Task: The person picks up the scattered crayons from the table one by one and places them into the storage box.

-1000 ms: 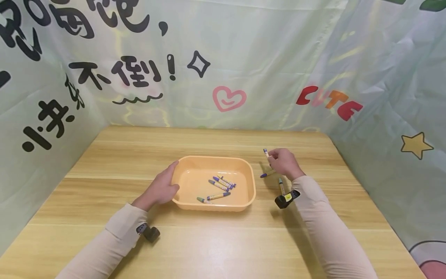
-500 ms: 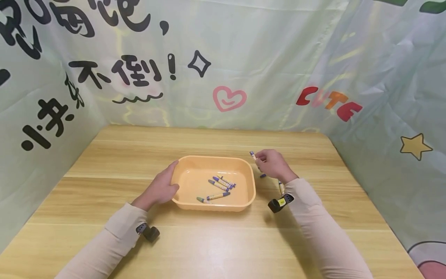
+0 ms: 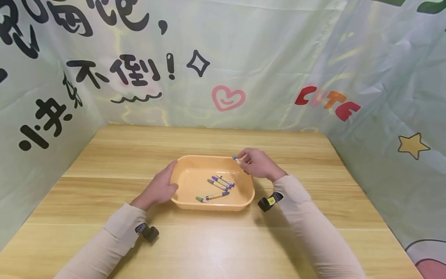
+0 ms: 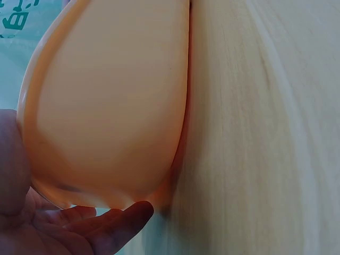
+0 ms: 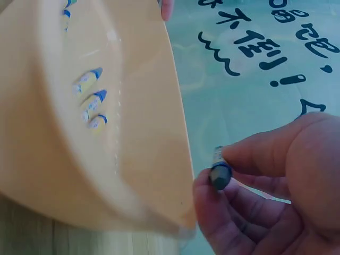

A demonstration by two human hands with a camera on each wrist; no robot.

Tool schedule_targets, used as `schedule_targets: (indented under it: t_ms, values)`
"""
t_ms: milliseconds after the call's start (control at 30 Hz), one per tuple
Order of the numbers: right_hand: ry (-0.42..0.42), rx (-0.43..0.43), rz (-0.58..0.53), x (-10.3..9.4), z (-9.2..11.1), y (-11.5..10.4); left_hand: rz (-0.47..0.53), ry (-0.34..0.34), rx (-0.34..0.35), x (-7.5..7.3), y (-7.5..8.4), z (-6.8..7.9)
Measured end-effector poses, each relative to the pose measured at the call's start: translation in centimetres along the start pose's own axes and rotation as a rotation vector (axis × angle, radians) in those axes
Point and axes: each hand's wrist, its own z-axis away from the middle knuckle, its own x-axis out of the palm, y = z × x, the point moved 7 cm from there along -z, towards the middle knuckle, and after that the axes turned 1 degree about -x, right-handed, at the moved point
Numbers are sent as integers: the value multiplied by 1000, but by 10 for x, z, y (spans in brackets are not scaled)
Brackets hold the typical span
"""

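Observation:
An orange plastic tray (image 3: pixel 195 176) with rounded corners stands on the table. My left hand (image 3: pixel 157 188) grips its left end, with the thumb by the rim and the fingers against the outside wall (image 4: pixel 111 106). Several crayons (image 3: pixel 218 185) with pale wrappers lie loose on the tray floor, mostly right of the middle. At the back right corner, my right hand (image 3: pixel 258 164) pinches a crayon (image 5: pixel 220 172) between thumb and fingers. A dark, greyish tip shows on that crayon in the right wrist view, and it is at the tray's rim.
The wooden table (image 3: pixel 216 244) spreads around the tray. Printed fabric (image 3: pixel 278 58) hangs behind it and along both sides. A small black camera (image 3: pixel 268 202) on my right wrist and another camera (image 3: pixel 149 232) on my left wrist stick out above the table.
My right hand has carried the crayon left, from the table right of the tray to its rim. Two crayons on the table are now hidden behind my right hand and wrist. My left hand stays put.

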Motion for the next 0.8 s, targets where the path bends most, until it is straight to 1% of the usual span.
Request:
schedule_targets:
  t_ms: [100, 200, 433, 600, 800]
  values:
    - [-64, -23, 22, 7, -4, -6, 5, 2, 3, -1, 0, 0]
    - [-110, -37, 70, 14, -8, -10, 7, 1, 0, -1, 0, 1]
    - [-188, -54, 220, 24, -18, -14, -5, 6, 6, -2, 2, 1]
    - [-220, -17, 297, 28, -23, -15, -4, 13, 8, -3, 2, 1]
    - [-240, 38, 345, 33, -26, -15, -5, 10, 11, -1, 3, 1]
